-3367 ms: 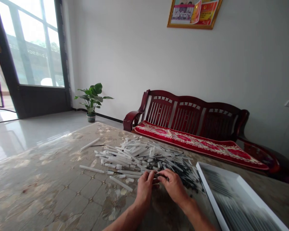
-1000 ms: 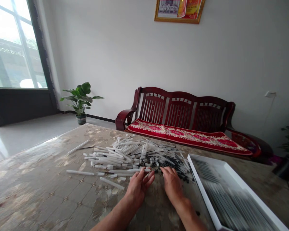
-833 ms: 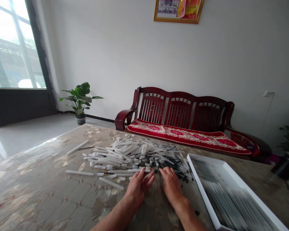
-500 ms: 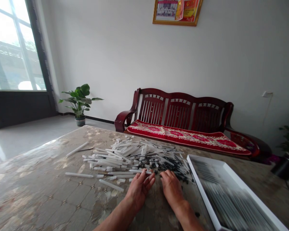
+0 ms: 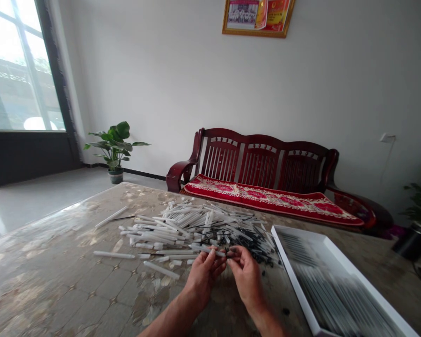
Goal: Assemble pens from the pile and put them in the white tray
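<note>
left hand (image 5: 201,275) pinching one white tube (image 5: 220,253), right hand (image 5: 247,276) one black piece (image 5: 227,252), one tray (image 5: 293,278)

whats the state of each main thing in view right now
left hand, closed on a white tube
white tube, held lengthwise, apart from the table
right hand, fingertips by the tube's dark end, grip unclear
heap of tubes, loose, jumbled
white tray, open-topped, partly filled
grey sticks, lying in rows in the tray, blurred
red mat, spread along the bench seat
potted plant, upright
</note>
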`<state>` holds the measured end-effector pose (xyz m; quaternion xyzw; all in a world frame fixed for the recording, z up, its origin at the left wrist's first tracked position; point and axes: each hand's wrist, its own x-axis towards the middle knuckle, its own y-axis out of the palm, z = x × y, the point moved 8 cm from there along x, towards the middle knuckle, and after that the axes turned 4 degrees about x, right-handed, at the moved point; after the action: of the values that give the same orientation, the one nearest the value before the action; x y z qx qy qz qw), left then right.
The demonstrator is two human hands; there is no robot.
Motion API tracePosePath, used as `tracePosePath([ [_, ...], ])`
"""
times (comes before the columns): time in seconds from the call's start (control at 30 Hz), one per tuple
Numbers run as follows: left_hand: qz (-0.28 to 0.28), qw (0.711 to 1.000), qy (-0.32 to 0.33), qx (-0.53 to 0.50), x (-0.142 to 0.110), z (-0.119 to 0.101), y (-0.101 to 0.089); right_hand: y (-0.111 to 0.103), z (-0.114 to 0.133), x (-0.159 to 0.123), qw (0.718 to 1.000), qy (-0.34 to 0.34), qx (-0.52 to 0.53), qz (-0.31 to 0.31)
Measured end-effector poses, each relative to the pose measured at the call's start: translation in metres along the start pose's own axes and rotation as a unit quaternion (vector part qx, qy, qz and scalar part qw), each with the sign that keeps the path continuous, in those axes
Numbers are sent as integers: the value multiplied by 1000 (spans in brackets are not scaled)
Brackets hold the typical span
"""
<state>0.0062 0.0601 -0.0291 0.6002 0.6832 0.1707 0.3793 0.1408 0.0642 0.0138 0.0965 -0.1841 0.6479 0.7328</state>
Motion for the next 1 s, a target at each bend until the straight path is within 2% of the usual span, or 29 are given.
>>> tracePosePath([
  [0.2, 12, 1000, 2, 11, 1, 0, 1, -2, -2, 1, 999, -15, -29, -4],
  [0.47, 18, 999, 23, 29, 2, 1, 0, -6, 11, -2, 990, -90, -106, -7],
  [0.77, -2, 999, 11, 37, -2, 0, 0, -8, 2, 1, 997, -38, -72, -15],
  [0.87, -11, 999, 14, 39, -2, -1, -1, -7, 13, 1, 990, -67, -126, 8],
  [1.0, 6, 998, 36, 60, -4, -4, 1, -2, 28, -2, 972, -103, -207, 36],
])
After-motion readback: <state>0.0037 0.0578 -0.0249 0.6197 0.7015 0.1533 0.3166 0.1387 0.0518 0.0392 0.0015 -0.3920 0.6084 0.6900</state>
